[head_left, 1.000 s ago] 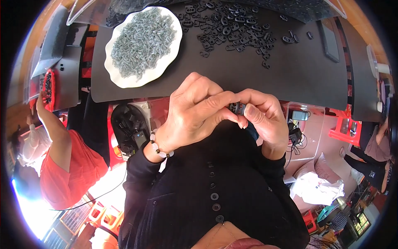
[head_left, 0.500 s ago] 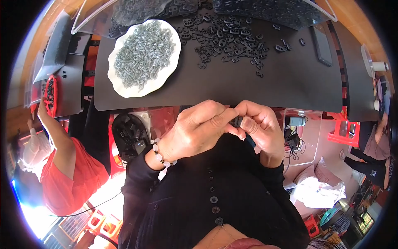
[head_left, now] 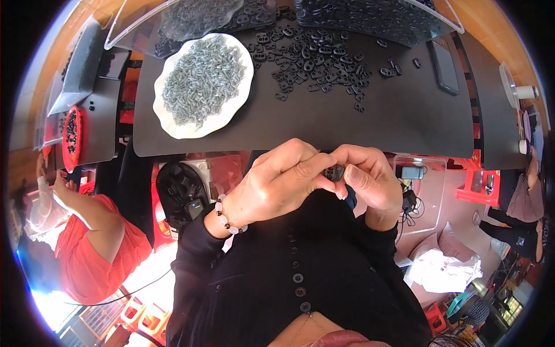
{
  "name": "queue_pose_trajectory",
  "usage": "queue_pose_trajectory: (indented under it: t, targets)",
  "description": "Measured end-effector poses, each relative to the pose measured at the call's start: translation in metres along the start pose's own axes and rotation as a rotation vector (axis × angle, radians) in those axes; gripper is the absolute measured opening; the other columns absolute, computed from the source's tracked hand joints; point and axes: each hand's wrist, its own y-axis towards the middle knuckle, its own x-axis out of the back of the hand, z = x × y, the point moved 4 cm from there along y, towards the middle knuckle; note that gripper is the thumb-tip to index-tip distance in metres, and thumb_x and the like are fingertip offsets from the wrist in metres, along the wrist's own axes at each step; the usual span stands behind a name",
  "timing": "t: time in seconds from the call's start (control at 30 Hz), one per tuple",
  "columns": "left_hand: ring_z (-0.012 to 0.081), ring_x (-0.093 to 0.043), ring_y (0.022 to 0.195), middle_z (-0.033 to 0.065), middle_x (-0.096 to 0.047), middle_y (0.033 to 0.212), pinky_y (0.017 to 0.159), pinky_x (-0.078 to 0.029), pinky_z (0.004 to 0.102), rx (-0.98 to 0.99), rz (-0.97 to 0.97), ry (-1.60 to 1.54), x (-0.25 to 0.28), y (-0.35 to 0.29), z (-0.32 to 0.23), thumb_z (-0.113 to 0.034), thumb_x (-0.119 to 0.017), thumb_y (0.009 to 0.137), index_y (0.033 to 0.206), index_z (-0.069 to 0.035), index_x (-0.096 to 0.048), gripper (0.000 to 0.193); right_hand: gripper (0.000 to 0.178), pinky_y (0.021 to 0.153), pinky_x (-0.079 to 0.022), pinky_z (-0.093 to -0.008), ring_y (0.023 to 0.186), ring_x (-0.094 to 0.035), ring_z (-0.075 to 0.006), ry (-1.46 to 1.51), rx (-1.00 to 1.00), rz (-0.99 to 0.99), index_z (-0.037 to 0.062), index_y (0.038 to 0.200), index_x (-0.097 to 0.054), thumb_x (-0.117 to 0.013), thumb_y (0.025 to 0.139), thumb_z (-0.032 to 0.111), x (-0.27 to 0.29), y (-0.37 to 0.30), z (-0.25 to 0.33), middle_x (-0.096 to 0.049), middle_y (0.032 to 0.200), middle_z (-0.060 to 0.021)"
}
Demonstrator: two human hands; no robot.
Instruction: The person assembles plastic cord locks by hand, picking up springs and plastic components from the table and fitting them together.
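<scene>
Just off the table's near edge, my left hand [head_left: 274, 182] and my right hand [head_left: 377, 184] come together around a small black plastic cord lock [head_left: 332, 172]. My left fingers pinch it from one side. From the other side my right thumb and fingers close on it, hiding part of it. Beyond my hands lies a loose heap of black two-holed plastic cord-lock parts [head_left: 321, 61] on the dark table [head_left: 277, 121]. To its left, a white scalloped plate [head_left: 167, 124] is filled with small metal springs [head_left: 202, 81].
Clear bins of black parts [head_left: 370, 20] stand along the far edge. A dark phone [head_left: 444, 66] lies at the right. Left of me, a co-worker in red [head_left: 104, 248] sits by a red dish [head_left: 71, 139]. A red stool [head_left: 478, 186] stands to the right.
My right thumb has drawn back slightly from the cord lock, so more of it shows. The co-worker's hand at left has moved away from the red dish.
</scene>
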Motion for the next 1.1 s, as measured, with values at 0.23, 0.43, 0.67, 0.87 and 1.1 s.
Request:
queue_pose_trajectory:
  t: [0.23, 0.43, 0.67, 0.87, 1.1]
  targets:
    - [0.0205, -0.061, 0.072, 0.0051, -0.056, 0.082, 0.06, -0.05, 0.03, -0.027, -0.061, 0.07, 0.0, -0.002, 0.002, -0.005, -0.083, 0.063, 0.104, 0.002, -0.07, 0.044, 0.046, 0.064, -0.043, -0.021, 0.068, -0.052, -0.0074, 0.115, 0.036, -0.025, -0.0055, 0.119, -0.059, -0.061, 0.095, 0.033, 0.003, 0.003, -0.016, -0.06, 0.082, -0.0031]
    - [0.0193, -0.058, 0.069, 0.0037, -0.055, 0.079, 0.058, -0.048, 0.0296, -0.089, -0.059, 0.125, 0.005, -0.003, 0.0, -0.013, -0.084, 0.059, 0.102, -0.001, -0.072, 0.046, 0.045, 0.062, -0.039, -0.0218, 0.065, -0.048, -0.0077, 0.19, 0.009, -0.038, -0.0059, 0.108, -0.064, -0.065, 0.092, 0.036, -0.007, 0.008, -0.017, -0.058, 0.078, -0.0019]
    - [0.0204, -0.055, 0.067, 0.0039, -0.048, 0.076, 0.058, -0.047, 0.0312, -0.07, -0.101, 0.023, -0.003, -0.007, 0.001, -0.007, -0.084, 0.058, 0.104, 0.0, -0.069, 0.049, 0.045, 0.061, -0.038, -0.0218, 0.065, -0.048, -0.008, 0.224, -0.041, 0.047, -0.0054, 0.1, -0.065, -0.067, 0.089, 0.039, -0.002, 0.008, -0.018, -0.057, 0.076, -0.0016]
    - [0.0199, -0.055, 0.068, 0.004, -0.048, 0.076, 0.06, -0.048, 0.0307, -0.042, -0.137, 0.004, -0.007, -0.013, 0.005, -0.007, -0.084, 0.06, 0.105, 0.001, -0.068, 0.048, 0.044, 0.061, -0.038, -0.0217, 0.065, -0.049, -0.0078, 0.245, -0.037, 0.066, -0.005, 0.097, -0.065, -0.068, 0.089, 0.038, 0.002, 0.012, -0.021, -0.057, 0.077, -0.002]
    - [0.0213, -0.057, 0.069, 0.0043, -0.053, 0.078, 0.062, -0.05, 0.0318, -0.006, -0.183, 0.021, -0.008, -0.017, 0.006, -0.007, -0.084, 0.06, 0.107, 0.001, -0.068, 0.05, 0.042, 0.071, -0.041, -0.021, 0.068, -0.051, -0.0072, 0.237, -0.036, -0.02, -0.0062, 0.104, -0.065, -0.069, 0.09, 0.033, -0.003, 0.01, -0.022, -0.06, 0.081, -0.0019]
